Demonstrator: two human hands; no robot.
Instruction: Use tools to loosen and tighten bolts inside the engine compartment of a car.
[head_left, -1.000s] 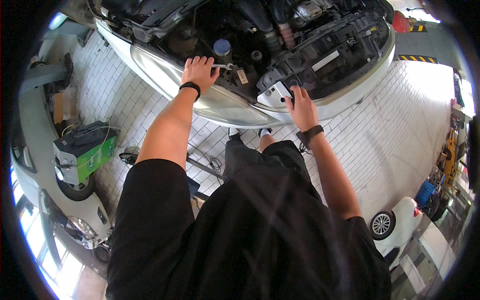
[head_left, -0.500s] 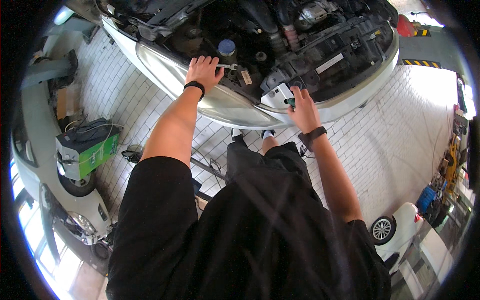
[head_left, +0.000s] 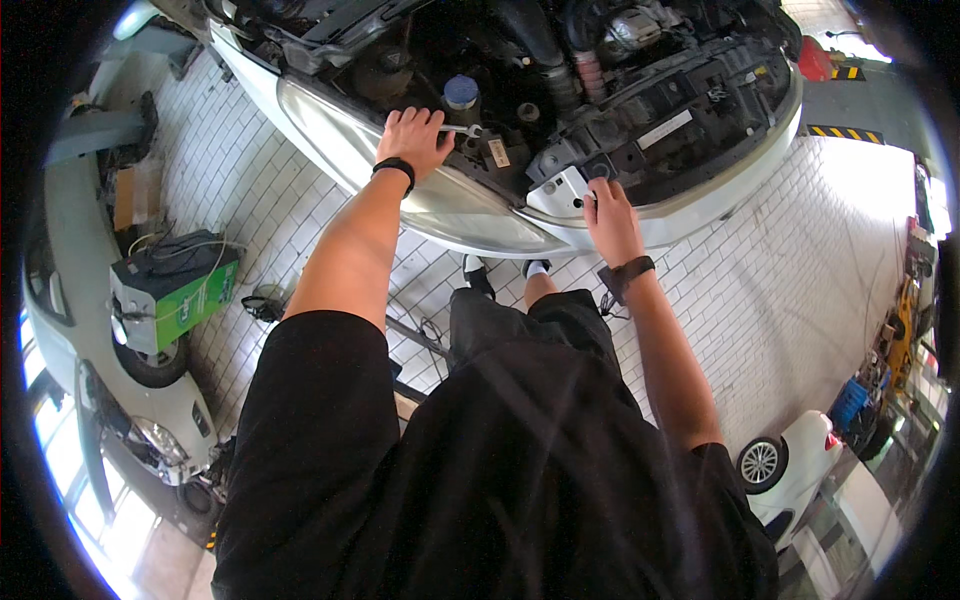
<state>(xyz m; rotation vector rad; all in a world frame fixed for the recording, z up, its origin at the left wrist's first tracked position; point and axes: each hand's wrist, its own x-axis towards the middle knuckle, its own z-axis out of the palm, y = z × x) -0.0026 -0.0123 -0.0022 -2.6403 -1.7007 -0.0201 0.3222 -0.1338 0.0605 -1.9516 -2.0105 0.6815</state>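
Note:
I stand at the front of a white car (head_left: 470, 225) whose engine bay (head_left: 600, 90) lies open. My left hand (head_left: 412, 140) rests on the front edge of the bay with its fingers closed on a silver wrench (head_left: 466, 129), just below a blue cap (head_left: 461, 91). My right hand (head_left: 608, 212) presses on the front panel, fingertips pinching a small dark tool against a white bracket (head_left: 560, 190). Both wrists wear dark bands.
A green and grey machine (head_left: 170, 290) with cables stands on the tiled floor at left, beside a white car (head_left: 110, 400). Another white car's wheel (head_left: 760, 462) shows at lower right. Shelving and tools (head_left: 885, 370) line the right edge.
The view has shifted slightly, so the car and both hands sit a little lower in the picture. Both hands stay at the same spots on the car.

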